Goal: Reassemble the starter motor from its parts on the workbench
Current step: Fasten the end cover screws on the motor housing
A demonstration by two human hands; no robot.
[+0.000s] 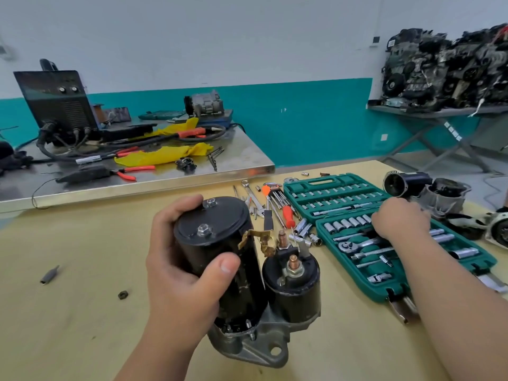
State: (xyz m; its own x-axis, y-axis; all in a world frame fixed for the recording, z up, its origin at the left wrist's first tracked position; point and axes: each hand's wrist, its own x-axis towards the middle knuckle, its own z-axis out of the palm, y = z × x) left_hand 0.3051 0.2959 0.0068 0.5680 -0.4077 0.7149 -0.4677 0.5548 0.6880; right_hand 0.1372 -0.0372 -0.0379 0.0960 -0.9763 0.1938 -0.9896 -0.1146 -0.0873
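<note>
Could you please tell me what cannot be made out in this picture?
Head view:
Whether the right hand holds anything in the socket set: the hand's back hides its fingertips.
The side of the starter motor under the left hand: the palm covers it.
Size marks on the sockets: too small to read.
The metal housing at the right: cut off by the picture's edge.

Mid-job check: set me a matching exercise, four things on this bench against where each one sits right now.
Things: 1 starter motor; 2 loose nut; 3 ratchet; 4 red-handled screwdriver.
Places: A in the green socket case; B gripped by the left hand; C on the workbench between motor and case; D on the workbench left of the motor.
Pairs: 1-B; 2-D; 3-A; 4-C.
</note>
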